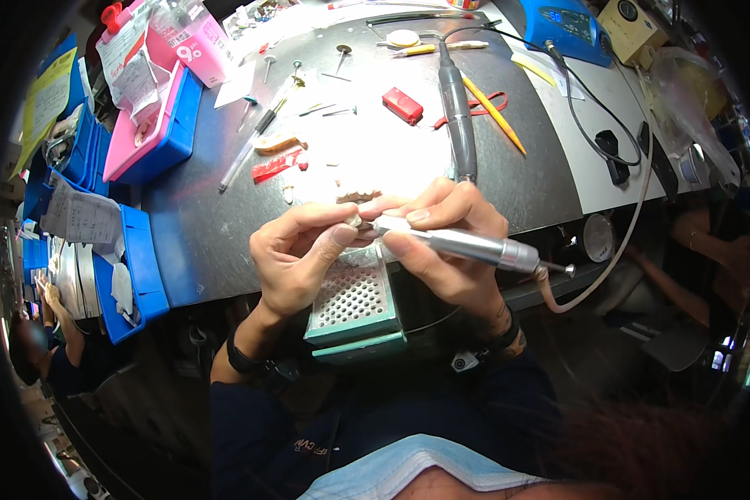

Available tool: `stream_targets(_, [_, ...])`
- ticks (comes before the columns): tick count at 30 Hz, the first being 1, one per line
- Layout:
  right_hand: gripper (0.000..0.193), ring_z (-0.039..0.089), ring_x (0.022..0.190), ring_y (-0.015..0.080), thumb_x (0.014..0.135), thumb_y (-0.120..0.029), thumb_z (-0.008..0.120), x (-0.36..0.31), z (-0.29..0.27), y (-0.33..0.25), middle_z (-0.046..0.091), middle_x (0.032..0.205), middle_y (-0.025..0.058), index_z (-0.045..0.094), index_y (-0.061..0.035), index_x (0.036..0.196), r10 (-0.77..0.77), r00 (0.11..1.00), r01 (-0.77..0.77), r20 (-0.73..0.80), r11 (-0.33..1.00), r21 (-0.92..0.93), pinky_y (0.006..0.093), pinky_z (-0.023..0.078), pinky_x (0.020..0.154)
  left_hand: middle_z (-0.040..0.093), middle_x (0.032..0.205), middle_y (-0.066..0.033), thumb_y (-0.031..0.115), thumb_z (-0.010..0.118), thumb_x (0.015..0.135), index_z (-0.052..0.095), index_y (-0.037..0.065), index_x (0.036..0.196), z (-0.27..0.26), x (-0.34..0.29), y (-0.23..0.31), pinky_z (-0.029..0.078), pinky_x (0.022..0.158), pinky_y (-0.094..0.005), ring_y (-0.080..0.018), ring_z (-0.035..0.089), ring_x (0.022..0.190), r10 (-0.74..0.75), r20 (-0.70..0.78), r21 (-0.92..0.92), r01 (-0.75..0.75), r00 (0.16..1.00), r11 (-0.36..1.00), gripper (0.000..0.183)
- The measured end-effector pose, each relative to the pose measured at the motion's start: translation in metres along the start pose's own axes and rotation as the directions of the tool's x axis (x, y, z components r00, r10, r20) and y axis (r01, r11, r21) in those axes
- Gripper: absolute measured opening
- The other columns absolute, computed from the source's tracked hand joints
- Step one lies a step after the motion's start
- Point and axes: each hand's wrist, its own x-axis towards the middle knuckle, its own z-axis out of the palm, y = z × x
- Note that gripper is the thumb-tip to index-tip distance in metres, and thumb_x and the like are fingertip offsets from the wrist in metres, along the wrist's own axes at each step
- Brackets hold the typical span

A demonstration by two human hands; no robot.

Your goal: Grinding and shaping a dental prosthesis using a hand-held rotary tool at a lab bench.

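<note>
My left hand [296,254] pinches a small off-white piece [355,222] between thumb and fingertips; its exact kind is too small to tell, though it looks like a tooth-shaped part. In my right hand [462,221] lies a silver rotary handpiece [483,248], gripped like a pen, its front end pointing left at the piece. Fingers hide the handpiece's tip, so I cannot tell whether it touches. A pale hose [571,307] runs from its rear end. Just beyond my fingertips sits a brownish toothed model [358,197]. Below both hands is a green box with a perforated top [352,302].
A dark handpiece [456,117] with a black cord, a yellow pencil-like tool [496,117] and a red block [402,106] lie beyond my right hand. Several burs and a pen [254,142] lie left. Blue bins [146,275] line the left edge; a blue control unit [562,33] stands far right.
</note>
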Motion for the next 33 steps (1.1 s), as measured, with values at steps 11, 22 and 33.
stream_targets(11, [0.023,0.067,0.095,0.0261,0.079,0.003,0.07,0.0,0.002,-0.001,0.061,0.085,0.0105,0.052,-0.0033,0.09,0.058,0.996,-0.045,-0.075,0.986,0.157,0.0294,0.053,0.075,0.064,0.102,-0.0209,-0.007,0.059,0.087,0.057,-0.009,0.107,-0.002,0.003,-0.002,0.056,0.085,-0.0369,-0.0253,0.065,0.095,-0.014,0.05,-0.086,0.018,0.999,0.996,0.021])
stream_targets(22, [0.022,0.068,0.091,0.0243,0.077,0.002,0.073,-0.001,-0.001,0.003,0.06,0.084,0.0095,0.054,-0.0019,0.089,0.042,0.999,-0.042,-0.007,0.998,0.039,0.0266,0.051,0.071,0.064,0.1,-0.0179,-0.013,0.063,0.081,0.062,-0.008,0.102,-0.002,0.0,-0.007,0.056,0.08,-0.0322,-0.0212,0.065,0.091,0.089,-0.021,-0.014,-0.089,0.996,0.996,0.021])
stream_targets(33, [0.023,0.068,0.093,0.0264,0.077,0.002,0.073,0.0,0.002,0.002,0.062,0.083,0.0114,0.054,-0.0007,0.089,0.044,0.999,-0.044,-0.008,0.999,0.03,0.0301,0.053,0.075,0.064,0.099,-0.0194,-0.017,0.063,0.077,0.065,-0.007,0.099,-0.005,0.001,-0.011,0.055,0.078,-0.0299,-0.0209,0.065,0.089,0.146,0.013,0.067,-0.146,0.989,0.987,0.024])
